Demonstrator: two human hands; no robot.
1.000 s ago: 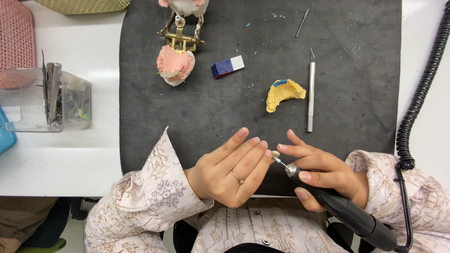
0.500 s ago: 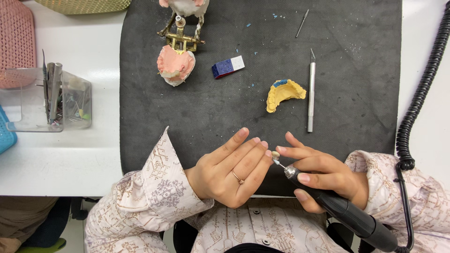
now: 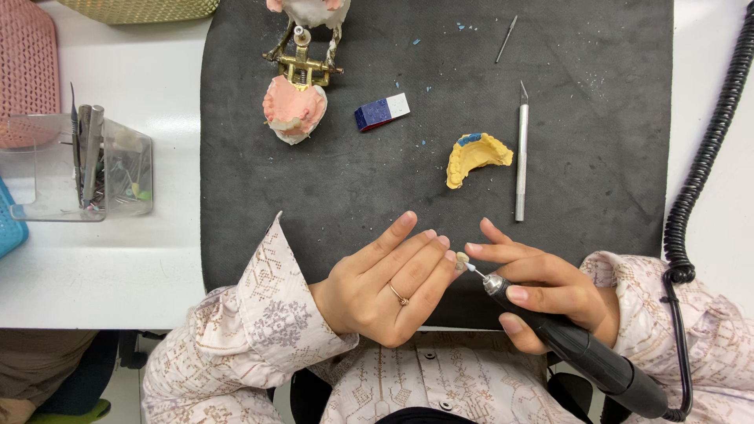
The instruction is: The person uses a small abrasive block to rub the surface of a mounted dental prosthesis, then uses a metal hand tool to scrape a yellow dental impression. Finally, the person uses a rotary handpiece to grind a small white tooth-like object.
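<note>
My left hand (image 3: 385, 284) pinches a small pale tooth-shaped piece (image 3: 462, 258) at its fingertips, over the near edge of the dark mat (image 3: 393, 180). My right hand (image 3: 542, 290) grips a black rotary handpiece (image 3: 581, 353) like a pen. Its thin bit touches the small piece. A coiled black cord (image 3: 699, 173) runs from the handpiece up the right side.
On the mat lie a yellow dental cast with a blue spot (image 3: 473, 156), a slim metal scalpel (image 3: 520, 153), a blue-and-white block (image 3: 382, 111), a thin bur (image 3: 506, 39) and a brass articulator with pink-and-white jaw models (image 3: 298, 86). A clear tool holder (image 3: 82, 169) stands at left.
</note>
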